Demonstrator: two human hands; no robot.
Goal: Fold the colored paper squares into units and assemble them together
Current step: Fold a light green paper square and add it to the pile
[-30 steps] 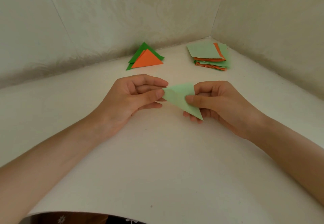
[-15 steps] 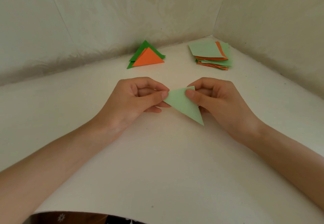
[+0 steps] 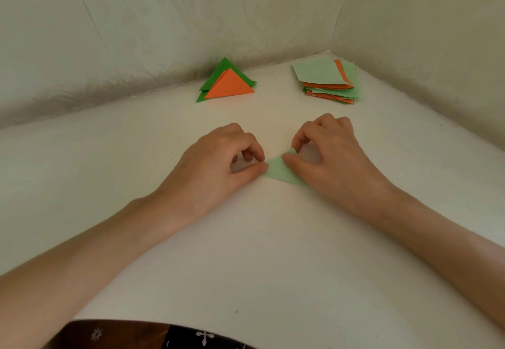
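Lowered from mid-air, the green triangle now rests on the surface, your left hand and right hand pinching its corners; keep edges matched, crease firmly.

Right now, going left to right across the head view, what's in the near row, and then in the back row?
Near: left hand → light green paper → right hand. Back: folded triangles → stack of paper squares.
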